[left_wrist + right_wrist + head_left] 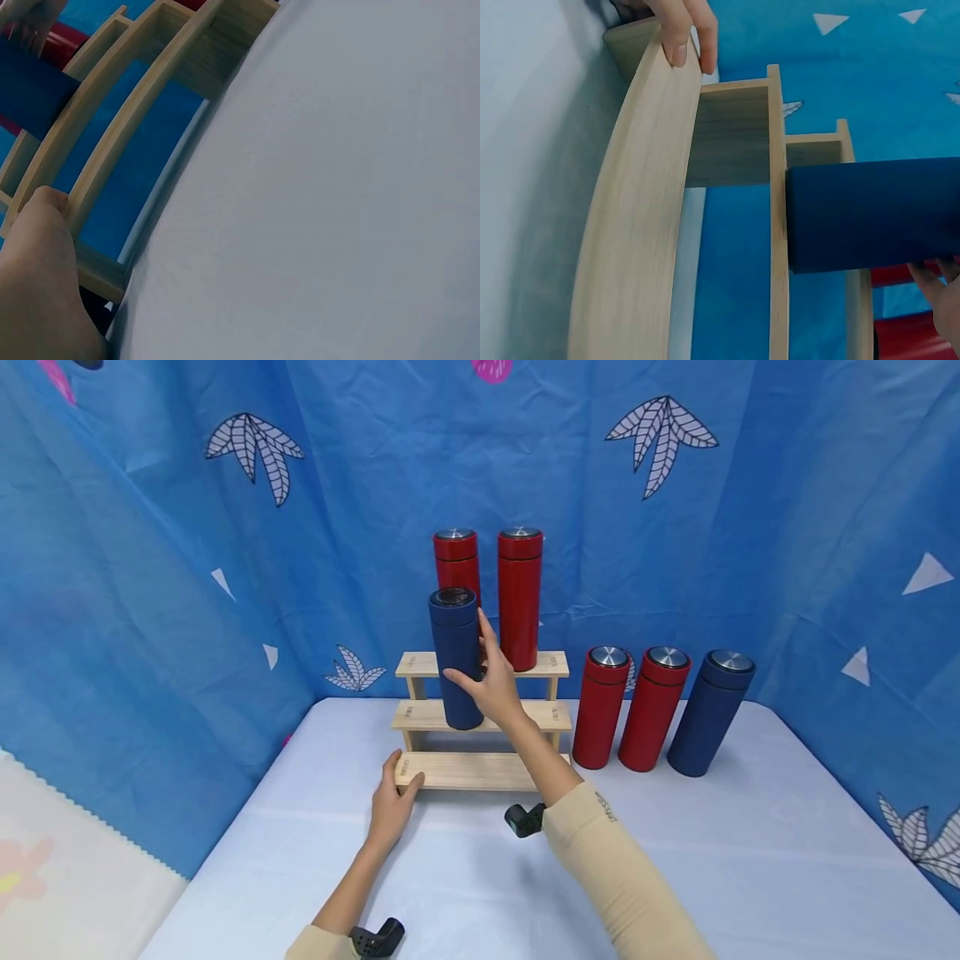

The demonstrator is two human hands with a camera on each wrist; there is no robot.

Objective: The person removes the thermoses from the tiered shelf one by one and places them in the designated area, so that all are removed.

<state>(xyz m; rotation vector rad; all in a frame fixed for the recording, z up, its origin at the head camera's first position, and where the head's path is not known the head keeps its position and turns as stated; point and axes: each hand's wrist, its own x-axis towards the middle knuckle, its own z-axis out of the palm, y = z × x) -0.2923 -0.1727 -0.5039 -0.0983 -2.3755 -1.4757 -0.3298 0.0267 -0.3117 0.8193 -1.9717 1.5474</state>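
My right hand grips a dark blue thermos bottle from its right side, thumb across the front. The bottle stands upright at the middle step of a three-step wooden rack; in the right wrist view the base of the blue bottle is right at the step's board. My left hand holds the left end of the lowest step, thumb on the front and fingers behind, as the left wrist view of the left hand also shows. Two red thermos bottles stand on the top step, one partly hidden behind the blue bottle.
Right of the rack, two more red bottles and another blue bottle stand in a row on the white-covered table. A blue patterned curtain encloses the back and sides.
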